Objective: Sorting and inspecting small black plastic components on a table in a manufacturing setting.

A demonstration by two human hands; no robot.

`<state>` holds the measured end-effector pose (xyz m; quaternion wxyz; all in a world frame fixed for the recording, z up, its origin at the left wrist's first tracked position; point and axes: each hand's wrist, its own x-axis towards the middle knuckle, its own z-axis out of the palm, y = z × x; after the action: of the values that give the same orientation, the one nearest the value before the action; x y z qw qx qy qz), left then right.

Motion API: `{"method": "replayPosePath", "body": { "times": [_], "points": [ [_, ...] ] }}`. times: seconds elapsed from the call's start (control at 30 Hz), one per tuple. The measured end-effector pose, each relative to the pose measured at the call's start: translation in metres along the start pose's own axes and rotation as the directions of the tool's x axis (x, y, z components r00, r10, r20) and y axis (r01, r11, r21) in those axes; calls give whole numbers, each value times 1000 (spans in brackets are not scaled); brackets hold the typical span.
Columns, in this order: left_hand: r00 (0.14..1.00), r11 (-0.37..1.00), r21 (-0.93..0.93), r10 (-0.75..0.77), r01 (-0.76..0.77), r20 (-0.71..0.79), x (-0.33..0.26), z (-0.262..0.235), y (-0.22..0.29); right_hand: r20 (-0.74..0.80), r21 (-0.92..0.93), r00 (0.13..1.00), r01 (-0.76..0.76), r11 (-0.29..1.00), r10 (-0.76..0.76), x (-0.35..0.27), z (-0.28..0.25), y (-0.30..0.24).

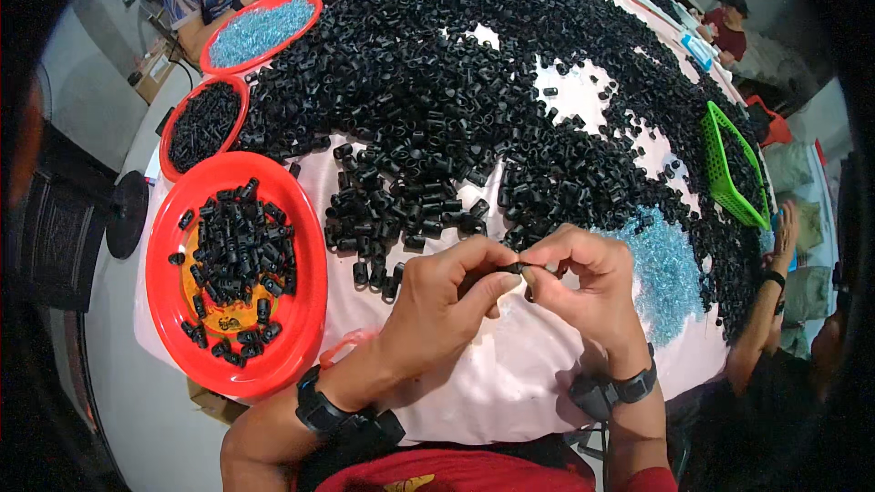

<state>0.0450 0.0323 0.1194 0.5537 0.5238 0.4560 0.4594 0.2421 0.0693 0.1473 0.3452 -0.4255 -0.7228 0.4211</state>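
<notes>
My left hand (447,290) and my right hand (583,282) meet over the near part of the table. Fingertips of both pinch one small black plastic part (518,268) between them, mostly covered by the fingers. Just beyond lies a great heap of short black plastic tube pieces (410,178). To the left, a red oval tray (312,310) with a yellow-orange patterned bottom holds a pile of black pieces (244,251). Beside my right hand is a loose pile of small clear-blue pieces (658,273).
Further left stand a small red basin (244,100) of dark thin pieces and a red tray (314,11) of clear-blue pieces. A green basket (720,169) sits at the right. Co-workers sit around the pink-covered table (474,401); one person's hand (786,235) rests near its right edge.
</notes>
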Motion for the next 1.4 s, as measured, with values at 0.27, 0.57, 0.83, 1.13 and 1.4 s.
{"method": "replayPosePath", "body": {
  "times": [0.27, 0.57, 0.83, 1.13, 1.4],
  "points": [
    [965, 893, -380, -180, 241, 189, 7, -10, 2, -136, -13, 984, 113, 994, -113, 0, -1, 3],
    [940, 861, -413, -186, 296, 285, 8, -11, 4, 4, -221, 896, 434, 873, -445, 7, 0, 0],
    [968, 919, -331, -150, 212, 204, 5, -11, 1, 6, -27, 982, 187, 982, -187, 2, -1, -3],
    [945, 824, -464, -261, 325, 199, 5, -10, 9, -46, 53, 996, 85, 995, -82, 0, -2, -2],
    [960, 897, -355, -213, 265, 181, 6, -10, 1, -20, -87, 979, 202, 976, -204, 2, -2, -1]
  ]
}}
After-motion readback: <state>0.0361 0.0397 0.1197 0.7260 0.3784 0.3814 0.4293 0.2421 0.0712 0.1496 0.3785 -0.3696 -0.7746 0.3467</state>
